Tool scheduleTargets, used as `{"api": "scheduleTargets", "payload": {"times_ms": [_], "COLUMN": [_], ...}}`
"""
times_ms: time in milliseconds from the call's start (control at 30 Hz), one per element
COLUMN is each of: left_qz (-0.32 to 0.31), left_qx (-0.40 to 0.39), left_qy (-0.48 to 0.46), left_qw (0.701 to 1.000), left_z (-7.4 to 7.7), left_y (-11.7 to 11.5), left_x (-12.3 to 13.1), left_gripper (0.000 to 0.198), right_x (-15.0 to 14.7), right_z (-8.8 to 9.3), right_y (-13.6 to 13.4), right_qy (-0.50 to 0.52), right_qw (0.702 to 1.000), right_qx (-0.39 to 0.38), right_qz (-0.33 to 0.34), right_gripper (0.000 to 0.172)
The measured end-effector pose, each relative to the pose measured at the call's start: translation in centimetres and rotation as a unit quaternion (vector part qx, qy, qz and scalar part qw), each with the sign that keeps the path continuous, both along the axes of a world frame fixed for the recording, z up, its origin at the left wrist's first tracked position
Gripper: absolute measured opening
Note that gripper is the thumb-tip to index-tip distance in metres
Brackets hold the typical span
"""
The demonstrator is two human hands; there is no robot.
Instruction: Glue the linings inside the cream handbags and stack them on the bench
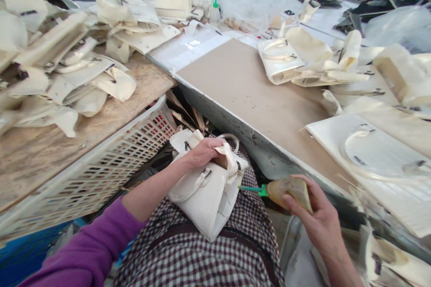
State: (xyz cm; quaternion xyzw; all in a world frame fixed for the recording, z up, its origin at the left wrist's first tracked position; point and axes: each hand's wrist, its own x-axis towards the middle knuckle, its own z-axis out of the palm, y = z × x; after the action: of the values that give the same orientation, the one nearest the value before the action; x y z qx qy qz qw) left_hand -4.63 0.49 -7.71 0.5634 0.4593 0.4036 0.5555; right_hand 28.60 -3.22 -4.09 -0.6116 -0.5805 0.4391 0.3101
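On my lap, over a checked apron [188,255], rests a cream handbag [198,188] with tube-like handles. My left hand [205,152] grips the bag's upper edge, its fingers partly hidden inside the opening. In my right hand [314,210] is a yellowish glue bottle [288,192] with a green cap and a long thin nozzle. The bottle lies on its side, and its nozzle tip is at the bag's right side seam; whether it touches cannot be made out.
Cream bag pieces [67,67] are heaped on the wooden table at left. More cream bags [377,143] lie on the brown board [242,80] at right. A white plastic basket [111,170] stands below the left table. Another green-tipped bottle [214,11] stands farther back.
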Motion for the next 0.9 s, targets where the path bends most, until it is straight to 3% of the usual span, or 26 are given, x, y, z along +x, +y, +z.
{"api": "scheduleTargets", "payload": {"times_ms": [200,400,633,900], "left_qz": [-0.002,-0.005,0.001,0.013], "left_qx": [0.006,0.009,0.005,0.005], "left_qy": [-0.002,-0.004,-0.009,-0.012], "left_qw": [1.0,1.0,1.0,1.0], "left_z": [-0.2,-0.4,-0.1,0.1], "left_y": [0.0,0.1,0.0,-0.2], "left_x": [-0.1,-0.1,0.0,0.5], "left_gripper": [0.015,0.014,0.012,0.014], "right_x": [-0.4,-0.4,-0.8,-1.1], "right_z": [0.6,1.2,0.6,0.1], "right_y": [-0.6,-1.5,-0.4,-0.4], "right_qy": [0.014,0.039,0.018,0.031], "right_qw": [0.999,0.997,0.998,0.998], "right_qx": [-0.007,-0.051,-0.025,-0.017], "right_qz": [-0.029,0.032,-0.062,-0.06], "right_gripper": [0.054,0.047,0.057,0.054]}}
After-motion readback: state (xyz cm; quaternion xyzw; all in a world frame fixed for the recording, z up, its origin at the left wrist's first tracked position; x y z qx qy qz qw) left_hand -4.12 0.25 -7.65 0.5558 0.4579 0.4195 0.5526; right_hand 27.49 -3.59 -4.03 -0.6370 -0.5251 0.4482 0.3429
